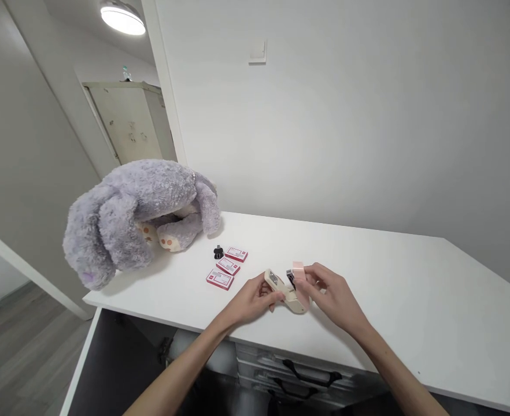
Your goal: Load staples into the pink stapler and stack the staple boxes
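The left hand [257, 299] pinches the cream base of an opened stapler [296, 303], the right hand [331, 293] its pink top — all over the white bench [376, 277], near three red-and-white boxes [220, 279].

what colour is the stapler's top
The stapler's top is pale pink, best seen in the head view.

Three boxes [228, 266] on the tabletop [394, 277], right of the plush toy [151, 185] and left of the stapler [297, 304]

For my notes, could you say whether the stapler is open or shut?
Open: the right hand holds the stapler's pink top angled away from the cream base in the left hand.
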A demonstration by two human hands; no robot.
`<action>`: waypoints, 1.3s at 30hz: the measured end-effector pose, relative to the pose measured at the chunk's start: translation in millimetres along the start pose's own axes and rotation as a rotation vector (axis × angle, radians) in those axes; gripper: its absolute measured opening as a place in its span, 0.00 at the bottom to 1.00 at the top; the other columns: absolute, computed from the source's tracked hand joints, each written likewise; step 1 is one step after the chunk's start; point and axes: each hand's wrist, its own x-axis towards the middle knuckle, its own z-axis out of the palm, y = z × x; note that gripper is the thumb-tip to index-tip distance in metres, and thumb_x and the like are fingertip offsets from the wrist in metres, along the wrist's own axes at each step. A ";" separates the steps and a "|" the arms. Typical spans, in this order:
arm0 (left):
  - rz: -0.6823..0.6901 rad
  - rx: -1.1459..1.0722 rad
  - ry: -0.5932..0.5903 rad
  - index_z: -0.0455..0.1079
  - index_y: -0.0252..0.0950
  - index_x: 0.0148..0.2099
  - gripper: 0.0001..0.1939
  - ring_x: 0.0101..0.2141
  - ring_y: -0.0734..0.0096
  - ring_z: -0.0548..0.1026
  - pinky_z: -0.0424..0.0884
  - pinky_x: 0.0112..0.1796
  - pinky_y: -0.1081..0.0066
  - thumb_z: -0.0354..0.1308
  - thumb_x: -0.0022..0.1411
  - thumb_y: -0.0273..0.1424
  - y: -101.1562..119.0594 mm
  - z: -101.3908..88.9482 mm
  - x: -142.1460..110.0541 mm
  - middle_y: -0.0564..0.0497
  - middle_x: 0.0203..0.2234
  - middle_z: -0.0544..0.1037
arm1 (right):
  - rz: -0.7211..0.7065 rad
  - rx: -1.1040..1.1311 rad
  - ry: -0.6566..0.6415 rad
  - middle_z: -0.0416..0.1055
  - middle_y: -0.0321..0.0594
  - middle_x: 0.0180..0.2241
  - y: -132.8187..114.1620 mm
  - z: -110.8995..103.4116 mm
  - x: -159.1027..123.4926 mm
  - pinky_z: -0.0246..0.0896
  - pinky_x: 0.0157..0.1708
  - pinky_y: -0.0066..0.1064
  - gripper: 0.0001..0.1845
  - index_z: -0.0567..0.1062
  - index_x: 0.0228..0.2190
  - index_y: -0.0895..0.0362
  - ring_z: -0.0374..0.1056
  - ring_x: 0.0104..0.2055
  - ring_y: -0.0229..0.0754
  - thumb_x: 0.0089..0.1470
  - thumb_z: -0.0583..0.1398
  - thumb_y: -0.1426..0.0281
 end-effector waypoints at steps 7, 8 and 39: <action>0.017 0.080 -0.019 0.72 0.34 0.45 0.17 0.31 0.69 0.73 0.66 0.33 0.71 0.63 0.65 0.44 -0.1 -2.5 -1.9 0.51 0.30 0.77 | -0.029 -0.105 -0.152 0.67 0.36 0.29 -3.2 1.1 8.1 0.62 0.30 0.33 0.18 0.77 0.34 0.52 0.65 0.31 0.43 0.64 0.60 0.51; 0.022 0.077 -0.024 0.72 0.34 0.45 0.17 0.32 0.69 0.73 0.67 0.33 0.71 0.63 0.65 0.44 -1.0 -2.5 -1.7 0.51 0.31 0.78 | -0.030 -0.118 -0.171 0.67 0.36 0.29 -4.8 1.1 8.5 0.62 0.31 0.33 0.17 0.77 0.34 0.52 0.65 0.31 0.43 0.64 0.60 0.52; -0.058 0.074 0.098 0.73 0.34 0.41 0.15 0.23 0.75 0.70 0.66 0.28 0.74 0.55 0.69 0.42 -5.3 5.1 6.4 0.50 0.26 0.79 | -0.115 -0.717 -0.330 0.73 0.47 0.55 -31.1 127.7 211.0 0.72 0.51 0.46 0.20 0.74 0.55 0.58 0.74 0.52 0.49 0.68 0.61 0.59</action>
